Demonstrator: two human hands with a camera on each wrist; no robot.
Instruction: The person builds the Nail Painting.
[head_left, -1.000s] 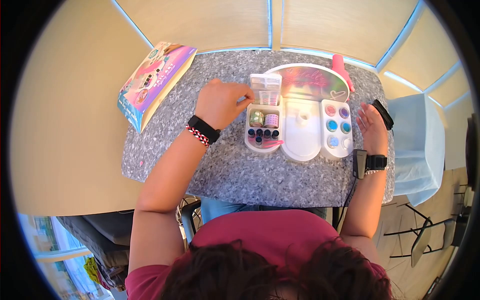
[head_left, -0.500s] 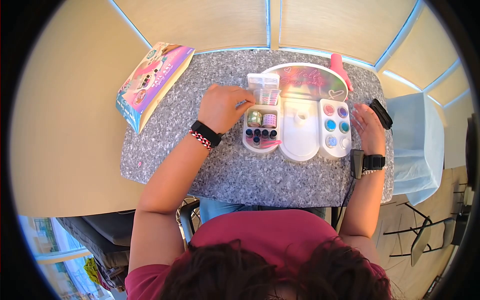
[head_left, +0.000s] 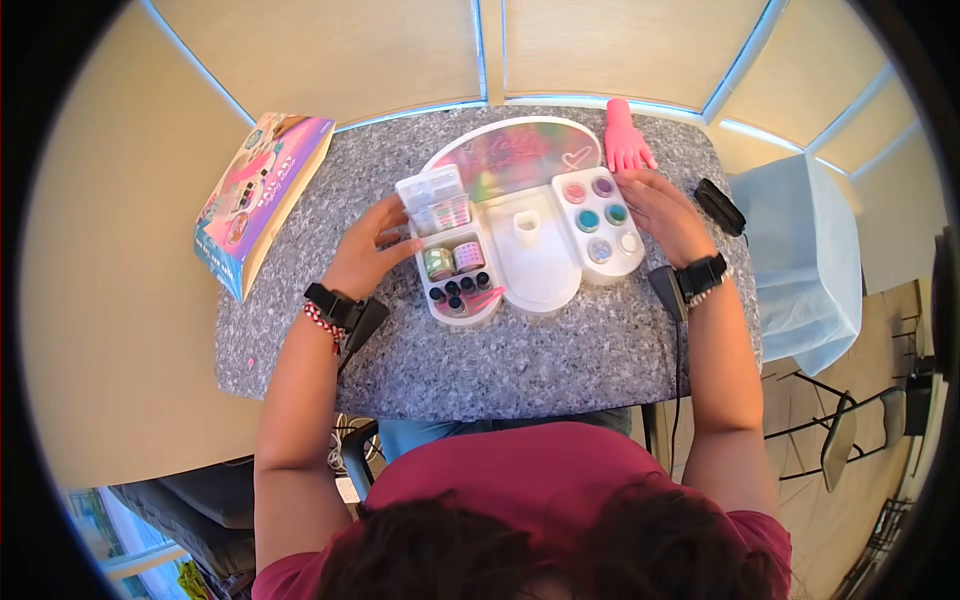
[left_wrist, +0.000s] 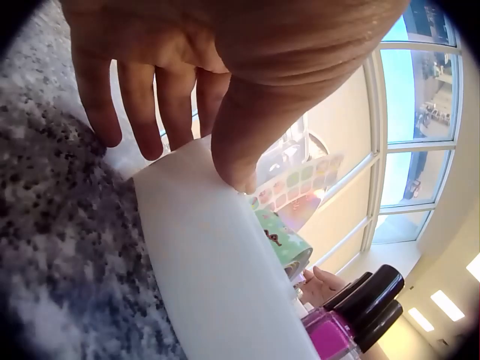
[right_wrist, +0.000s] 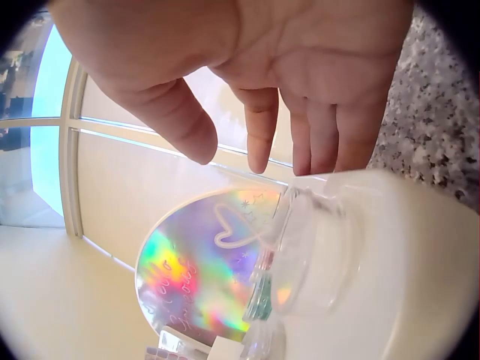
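Note:
A white nail art station (head_left: 540, 275) with a shiny rainbow back panel (head_left: 520, 150) stands on the table. My left hand (head_left: 365, 250) grips its left side, thumb (left_wrist: 236, 154) over the tray rim and the other fingers along the outer wall. That tray holds two tape rolls (head_left: 453, 260), dark-capped polish bottles (head_left: 458, 290) and clear cases with sticker sheets (head_left: 440, 213). My right hand (head_left: 665, 215) lies along the right tray, fingers fairly straight with fingertips at its outer edge, thumb apart. Round glitter pots (head_left: 587, 221) sit in this tray.
A pink model hand (head_left: 625, 140) lies behind the station at the right. The colourful nail art box (head_left: 262, 190) stands at the table's left. Near the right edge is a black object (head_left: 720, 207), with a blue-covered table (head_left: 795, 260) beyond.
My left hand has moved from the sticker cases down to the station's left side. The station has shifted slightly left, my right hand now at its edge. The head view has turned.

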